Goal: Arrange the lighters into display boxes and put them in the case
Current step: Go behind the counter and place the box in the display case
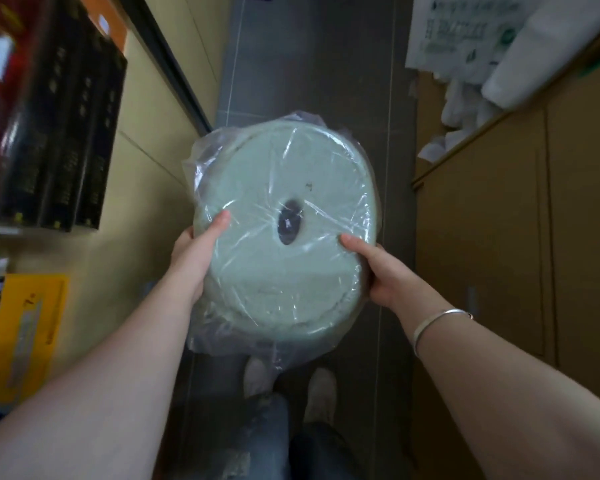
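Both hands hold a round pale-green object (281,230) wrapped in clear plastic, above the dark floor (312,64).

Left hand (196,252) grips its left edge with the thumb on top and the fingers hidden beneath; right hand (378,268) grips the right edge the same way, a silver bracelet (437,320) on its wrist. An oval dark hole sits near the object's middle. No lighters or display boxes can be seen. White bags (465,36) at upper right carry green print, too blurred to read. Dark boxes (66,133) at left bear gold writing, and a yellow box (25,334) below them has markings, all unreadable.
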The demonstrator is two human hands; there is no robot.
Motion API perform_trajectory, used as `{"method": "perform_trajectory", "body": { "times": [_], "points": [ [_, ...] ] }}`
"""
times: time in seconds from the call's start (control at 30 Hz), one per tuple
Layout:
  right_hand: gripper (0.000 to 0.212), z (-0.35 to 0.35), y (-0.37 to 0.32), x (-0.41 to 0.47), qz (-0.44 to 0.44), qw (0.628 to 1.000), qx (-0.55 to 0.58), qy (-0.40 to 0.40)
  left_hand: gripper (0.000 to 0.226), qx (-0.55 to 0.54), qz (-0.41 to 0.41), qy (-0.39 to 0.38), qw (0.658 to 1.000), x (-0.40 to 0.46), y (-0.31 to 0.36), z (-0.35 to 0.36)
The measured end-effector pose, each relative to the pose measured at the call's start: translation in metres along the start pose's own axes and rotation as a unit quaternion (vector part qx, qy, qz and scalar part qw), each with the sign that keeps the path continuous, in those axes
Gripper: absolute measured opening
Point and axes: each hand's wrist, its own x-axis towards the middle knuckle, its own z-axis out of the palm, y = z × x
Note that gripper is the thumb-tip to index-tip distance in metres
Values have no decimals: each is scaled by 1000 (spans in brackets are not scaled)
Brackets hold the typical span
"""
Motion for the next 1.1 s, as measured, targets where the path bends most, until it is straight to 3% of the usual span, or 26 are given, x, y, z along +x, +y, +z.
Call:
{"method": "perform_trajectory", "body": {
  "times": [0.17,0.4,0.63,0.83,0.93,1.1],
  "points": [
    [66,19,-55,19,-37,999,18,3,88,2,30,9,1000,34,60,32],
    [50,47,-118,78,-72,997,39,-1,56,14,48,-9,999,105,114,66],
    [51,52,-164,146,-70,997,36,6,66,41,25,-61,997,172,136,91],
    [68,46,-173,182,-51,998,23,21,59,31,-12,-79,996,202,135,104],
    [74,43,-175,189,-46,999,19,21,74,27,-25,-68,997,205,134,106],
    [72,49,-179,186,-55,997,18,42,73,37,-7,-20,999,208,138,114]
  ]
}}
